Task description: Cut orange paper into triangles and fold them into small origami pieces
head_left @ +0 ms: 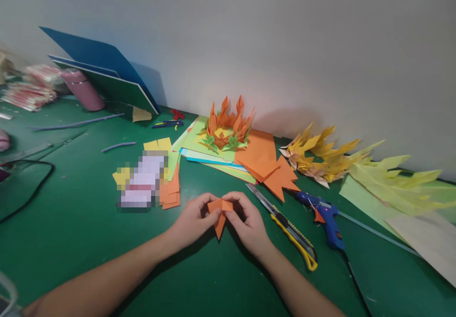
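Note:
My left hand (pixel 192 219) and my right hand (pixel 247 222) meet over the green table (pixel 89 241), each pinching one side of a small folded orange paper piece (pixel 221 215). Its pointed tip hangs down between my hands. Fingers of both hands are curled round the folds at its top. Behind my hands stands a cluster of folded orange paper flowers (pixel 230 125) on sheets of light green paper.
Right of my hands lie a yellow utility knife (pixel 288 231) with blade out and a blue glue gun (pixel 326 217). Loose orange sheets (pixel 265 160), yellow paper flowers (pixel 320 158), pale green sheets (pixel 392 184), blue boards (pixel 103 65) against the wall, and a black cable (pixel 32 189) at left.

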`<state>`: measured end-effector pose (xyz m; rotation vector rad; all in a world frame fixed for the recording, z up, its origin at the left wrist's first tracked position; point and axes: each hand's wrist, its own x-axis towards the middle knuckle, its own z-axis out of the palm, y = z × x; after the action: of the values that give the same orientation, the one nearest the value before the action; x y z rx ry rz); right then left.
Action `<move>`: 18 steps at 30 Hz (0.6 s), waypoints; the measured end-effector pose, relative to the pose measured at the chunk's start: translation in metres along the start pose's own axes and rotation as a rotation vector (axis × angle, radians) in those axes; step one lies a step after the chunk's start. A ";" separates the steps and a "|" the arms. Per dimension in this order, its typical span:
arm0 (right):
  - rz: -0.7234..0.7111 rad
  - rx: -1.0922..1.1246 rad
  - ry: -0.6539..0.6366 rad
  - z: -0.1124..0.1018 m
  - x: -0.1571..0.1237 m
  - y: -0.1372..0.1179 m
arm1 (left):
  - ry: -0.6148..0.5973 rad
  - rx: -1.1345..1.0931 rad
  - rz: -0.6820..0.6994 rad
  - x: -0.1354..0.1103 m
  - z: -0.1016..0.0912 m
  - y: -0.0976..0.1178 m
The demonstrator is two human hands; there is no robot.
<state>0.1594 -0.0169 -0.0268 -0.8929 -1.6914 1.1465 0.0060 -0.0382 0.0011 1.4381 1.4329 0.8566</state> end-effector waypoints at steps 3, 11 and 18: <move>-0.048 -0.062 0.020 0.001 0.001 -0.001 | -0.013 0.018 -0.017 0.001 -0.001 -0.001; -0.205 -0.230 0.065 -0.001 0.000 -0.003 | -0.020 0.060 -0.031 0.002 -0.002 -0.002; -0.192 -0.205 0.096 0.000 0.001 -0.006 | -0.051 0.020 -0.018 0.001 -0.002 0.002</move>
<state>0.1589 -0.0182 -0.0210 -0.8742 -1.7949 0.8014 0.0046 -0.0366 0.0033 1.4505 1.4172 0.7908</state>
